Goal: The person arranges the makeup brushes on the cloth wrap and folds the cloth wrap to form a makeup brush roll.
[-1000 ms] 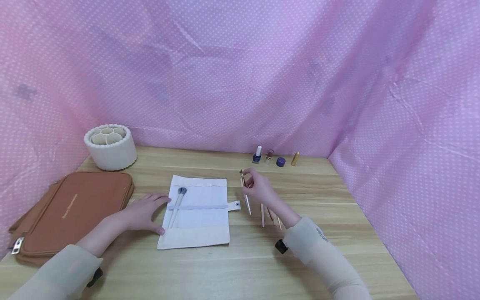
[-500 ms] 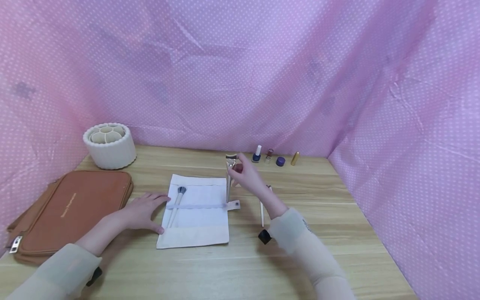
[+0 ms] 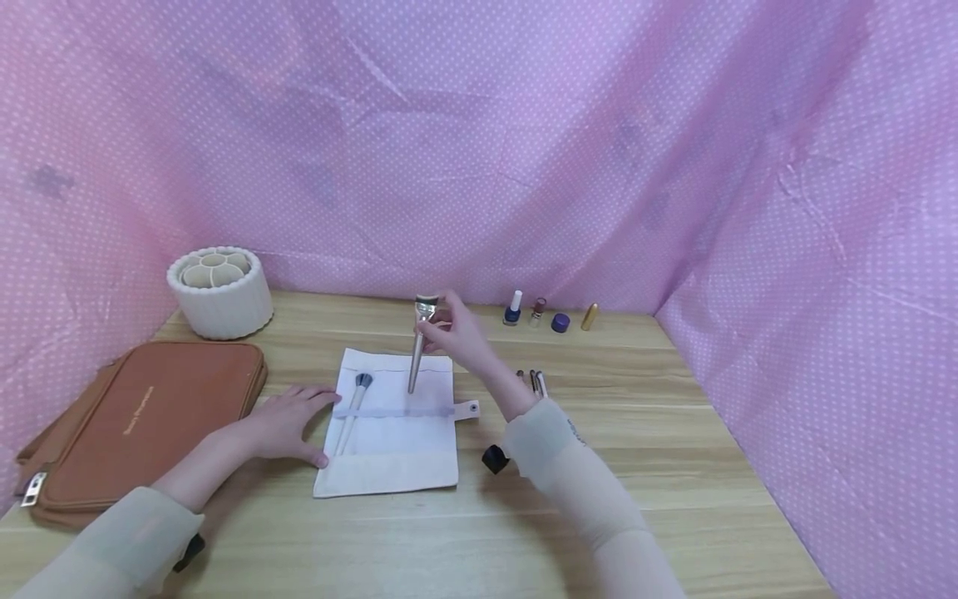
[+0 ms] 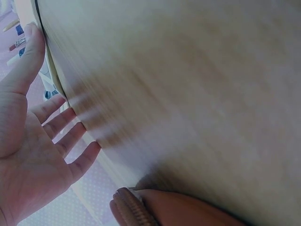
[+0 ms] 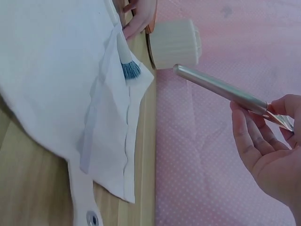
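My right hand (image 3: 458,337) pinches a makeup brush (image 3: 417,358) near its shiny metal neck, bristles up and handle slanting down above the white cloth brush roll (image 3: 404,474). In the right wrist view the brush's silver handle (image 5: 221,89) points away from the fingers. One white-handled brush with dark bristles (image 3: 363,380) lies on the roll, tucked under its elastic strip (image 3: 412,413). My left hand (image 3: 288,424) lies with fingers spread, thumb and fingertips at the roll's left edge. The left wrist view shows the fingers (image 4: 59,122) extended along that edge.
Several slim brushes (image 3: 533,383) lie right of the roll, partly behind my right arm. A brown zip bag (image 3: 180,408) is at left, with a white ribbed organizer (image 3: 224,308) behind it. Nail polish (image 3: 512,309), a purple jar (image 3: 560,323) and a gold tube (image 3: 590,317) stand at the back.
My right hand has lifted the brush from beside the other brushes and carried it left, over the roll. My left hand has stayed at the roll's edge.
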The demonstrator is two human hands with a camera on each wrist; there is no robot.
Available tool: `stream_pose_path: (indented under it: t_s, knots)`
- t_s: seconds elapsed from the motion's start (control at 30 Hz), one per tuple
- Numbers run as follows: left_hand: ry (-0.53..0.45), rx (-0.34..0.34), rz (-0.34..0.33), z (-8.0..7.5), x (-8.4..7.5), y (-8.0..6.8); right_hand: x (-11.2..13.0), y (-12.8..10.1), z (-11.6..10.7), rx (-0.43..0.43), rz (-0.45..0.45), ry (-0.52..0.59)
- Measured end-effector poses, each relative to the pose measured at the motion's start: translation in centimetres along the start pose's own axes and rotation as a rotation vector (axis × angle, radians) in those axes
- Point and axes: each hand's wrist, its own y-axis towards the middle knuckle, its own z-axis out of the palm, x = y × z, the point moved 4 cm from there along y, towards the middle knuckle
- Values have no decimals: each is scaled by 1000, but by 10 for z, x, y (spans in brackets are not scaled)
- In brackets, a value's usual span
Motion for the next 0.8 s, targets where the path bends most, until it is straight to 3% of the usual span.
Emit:
stream_pose_path:
  t_s: [0.23, 0.4, 0.8]
  knots:
    - [2, 2, -1, -1, -2, -2, -17, 9, 23, 34, 16, 119]
    - [-7, 7, -8, -3, -5, -3, -33, 14, 34, 47, 80, 164]
    - [-4, 2, -20, 1, -2, -1, -62, 22, 43, 70, 189, 254]
